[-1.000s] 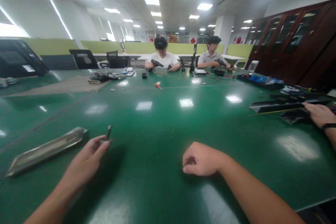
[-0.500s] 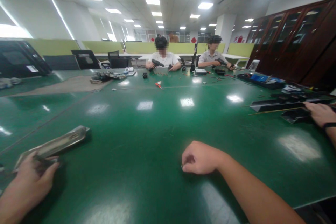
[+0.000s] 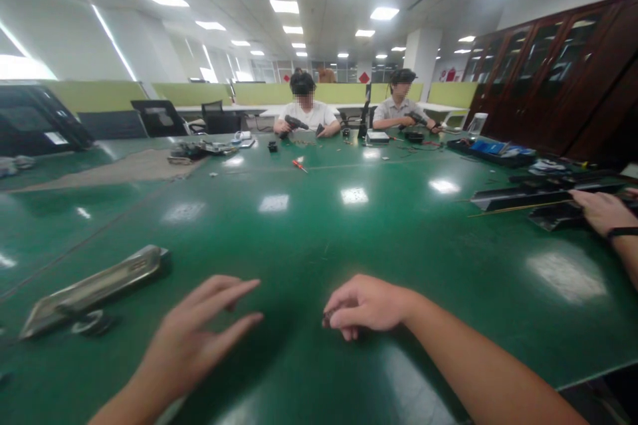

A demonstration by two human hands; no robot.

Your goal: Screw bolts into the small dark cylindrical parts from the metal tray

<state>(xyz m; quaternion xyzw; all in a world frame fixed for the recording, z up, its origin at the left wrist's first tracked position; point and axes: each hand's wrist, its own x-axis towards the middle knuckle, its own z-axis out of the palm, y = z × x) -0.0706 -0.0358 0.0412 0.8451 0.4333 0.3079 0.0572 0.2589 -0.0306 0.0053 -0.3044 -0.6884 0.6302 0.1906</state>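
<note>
My left hand [image 3: 199, 325] is above the green table [image 3: 279, 246], fingers stretched and apart with nothing between them. To its right, my right hand [image 3: 363, 305] pinches a small dark piece [image 3: 327, 319] at its fingertips; the piece is too small to name. A long metal plate with a raised rim [image 3: 97, 289] lies at the left on the table. Close against its near side sits a small dark part with a pale ring-like edge [image 3: 92, 323].
Another person's hand [image 3: 603, 212] rests on black metal channels [image 3: 523, 196] at the right. Across the table, two people hold power drills. A red screwdriver [image 3: 299, 165] lies toward the back, and metal parts [image 3: 192, 149] are piled back left. A tool tray [image 3: 493, 149] stands back right.
My left hand has let go of the small dark part beside the metal plate and moved right, its fingers spreading. My right hand has shifted slightly left, and its small piece now shows.
</note>
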